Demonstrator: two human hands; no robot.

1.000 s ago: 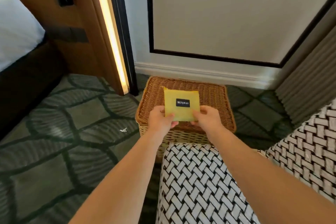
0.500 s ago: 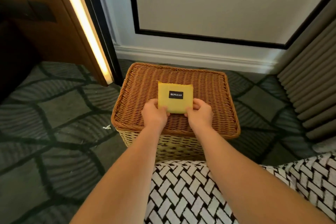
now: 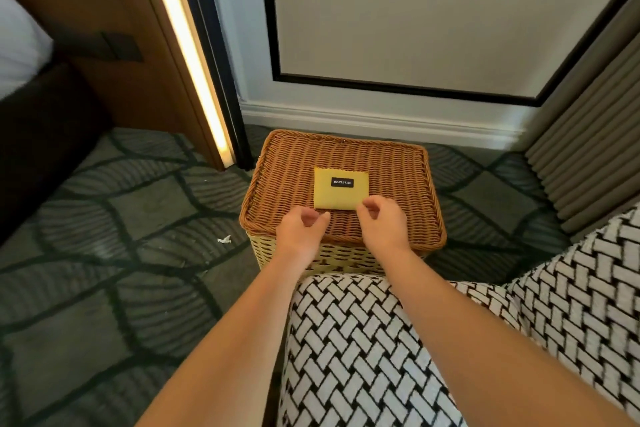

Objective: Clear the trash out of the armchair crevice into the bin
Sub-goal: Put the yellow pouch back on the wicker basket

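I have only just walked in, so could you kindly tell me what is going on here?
A person reaches over a black-and-white woven-pattern armchair. A flat yellow square packet with a black label lies on the brown wicker lid of the basket bin. The left hand and right hand hover at its near edge, fingers loosely curled, gripping nothing.

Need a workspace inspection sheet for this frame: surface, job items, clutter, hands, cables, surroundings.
Surface: patterned green carpet; the wicker bin stands on it, lid closed.
Job's things: yellow packet lies flat on the bin's lid; black-and-white armchair at bottom right.
Clutter: small white scrap on the carpet, left of the bin.
Grippers: left hand and right hand loosely curled, holding nothing, at the packet's near edge.
Cables: nothing seen.
Surroundings: baseboard, lit strip, bed, curtain.
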